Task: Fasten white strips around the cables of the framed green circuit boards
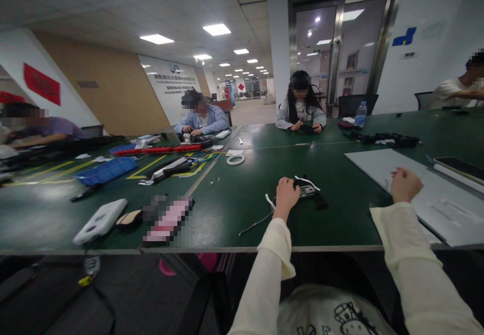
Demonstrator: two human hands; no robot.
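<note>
My left hand (pixel 287 193) is closed over the left end of a small black device with an exposed circuit board (pixel 308 190), which lies on the green table. A white strip (pixel 308 181) curls along the device's upper side. Beside my left wrist are another white strip (pixel 269 202) and a thin grey cable (pixel 255 225) running toward the table's front edge. My right hand (pixel 406 186) is over the left part of a large pale board (pixel 412 173), apart from the device. Its fingers are curled together, and what they hold, if anything, cannot be made out.
A white tape roll (pixel 236 160) and a small wrench (pixel 241 141) lie farther back. To the left are a pink phone-shaped object (pixel 170 221), a white box-like device (pixel 100 220) and a blue tray (pixel 108 171). Several people sit around the table; a bottle (pixel 360 114) stands at the back.
</note>
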